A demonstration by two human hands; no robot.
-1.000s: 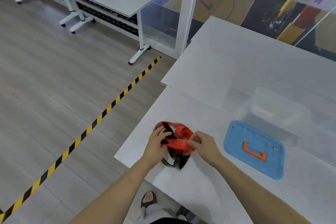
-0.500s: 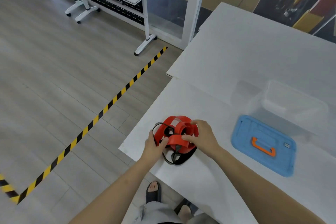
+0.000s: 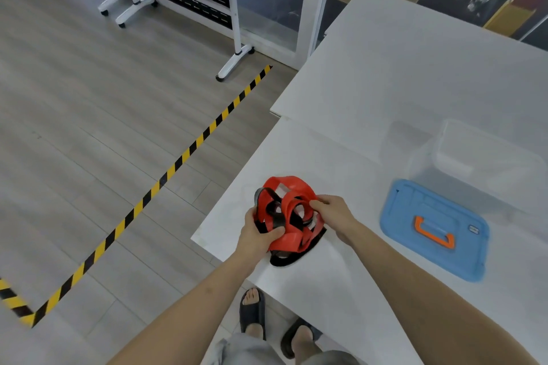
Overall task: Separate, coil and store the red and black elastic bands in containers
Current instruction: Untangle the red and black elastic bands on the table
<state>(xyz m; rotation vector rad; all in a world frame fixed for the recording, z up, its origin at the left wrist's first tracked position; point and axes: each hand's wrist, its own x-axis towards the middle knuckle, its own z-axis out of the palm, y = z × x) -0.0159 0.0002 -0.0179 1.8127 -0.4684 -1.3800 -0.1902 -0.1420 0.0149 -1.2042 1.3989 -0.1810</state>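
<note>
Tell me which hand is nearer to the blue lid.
Right. The right hand pinches the red band on the side toward the blue lid; the left hand grips it from the opposite side, farther away.

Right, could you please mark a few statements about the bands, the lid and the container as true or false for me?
1. The left hand and the right hand both grip the tangle of red band and black band. True.
2. The blue lid is fitted on the clear container. False: it lies flat on the white table, nearer the person than the container.
3. The red band is coiled inside the container. False: it is tangled with the black band in the hands.
4. The lid has an orange handle. True.
</note>
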